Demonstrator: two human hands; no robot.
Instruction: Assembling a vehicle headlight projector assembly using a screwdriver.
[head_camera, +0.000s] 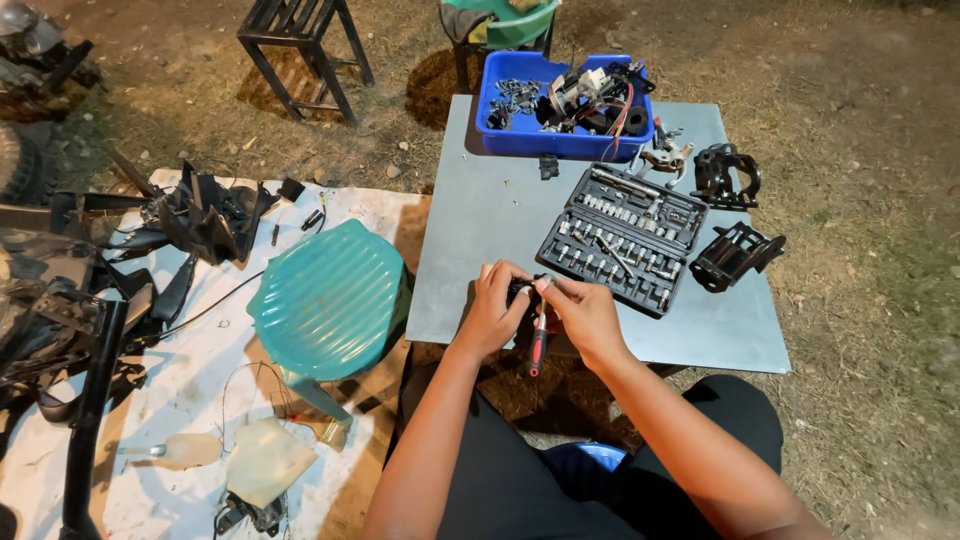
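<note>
sitting over one grey table (500, 230), the person works beside one teal stool (330, 300). on the table: one blue bin (500, 125) of parts, one open socket case (622, 238), two black brackets (735, 255). both hands meet at the near edge; left hand (492, 312) and right hand (585, 310) pinch one red-handled tool (538, 345) and a small dark part. it may slip and drop to the dirt.

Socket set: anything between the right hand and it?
Nothing visible. The right hand holds a red-and-black handled tool together with the left hand; bare grey table lies between it and the open socket set.
</note>
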